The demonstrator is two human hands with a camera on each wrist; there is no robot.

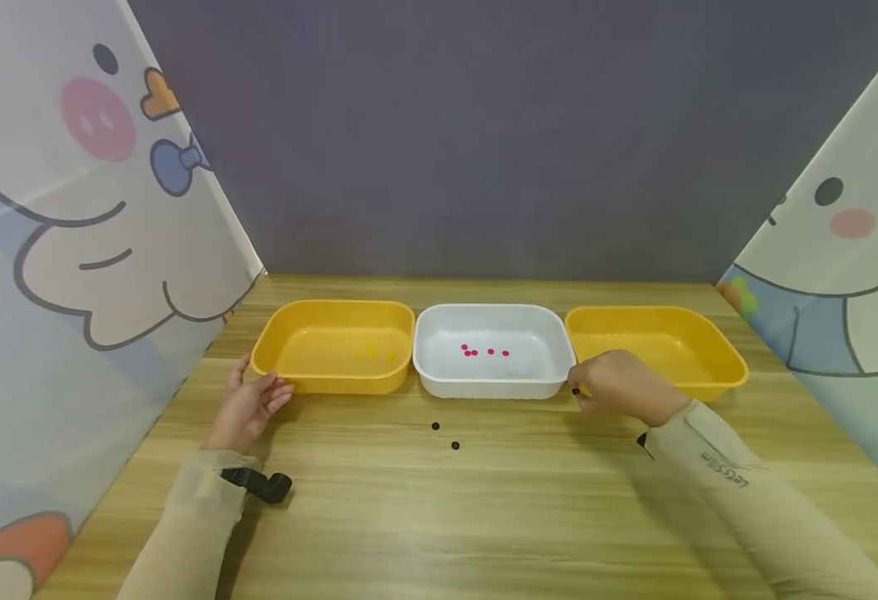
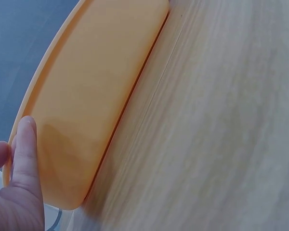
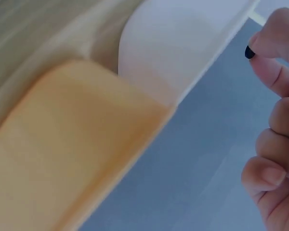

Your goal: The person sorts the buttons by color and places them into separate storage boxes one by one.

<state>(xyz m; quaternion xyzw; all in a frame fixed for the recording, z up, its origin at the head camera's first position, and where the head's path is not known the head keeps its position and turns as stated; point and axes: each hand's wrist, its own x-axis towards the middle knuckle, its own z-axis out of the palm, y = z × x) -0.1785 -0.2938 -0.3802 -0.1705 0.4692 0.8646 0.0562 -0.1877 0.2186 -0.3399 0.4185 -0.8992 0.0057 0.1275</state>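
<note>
In the head view my left hand (image 1: pixel 253 408) holds the near-left corner of the left yellow tray (image 1: pixel 348 385). Its rim lies between thumb and fingers in the left wrist view, a finger (image 2: pixel 26 159) flat along the outer wall. Between thumb and index finger, my right hand (image 1: pixel 626 385) pinches a small black button (image 3: pixel 250 52), the other fingers curled. That hand is above the near-left corner of the right yellow tray (image 1: pixel 709 390), beside the white tray (image 1: pixel 494 389). Two more black buttons, one nearer (image 1: pixel 455 445) and one farther (image 1: pixel 435 426), lie on the table before the white tray.
Several pink buttons (image 1: pixel 490 352) lie in the white tray, and several small yellow pieces (image 1: pixel 371 350) in the left one. The trays stand in a row on the wooden table (image 1: pixel 439 525). Behind rises a dark grey panel (image 1: pixel 484 150), with cartoon-printed panels (image 1: pixel 3 275) at both sides.
</note>
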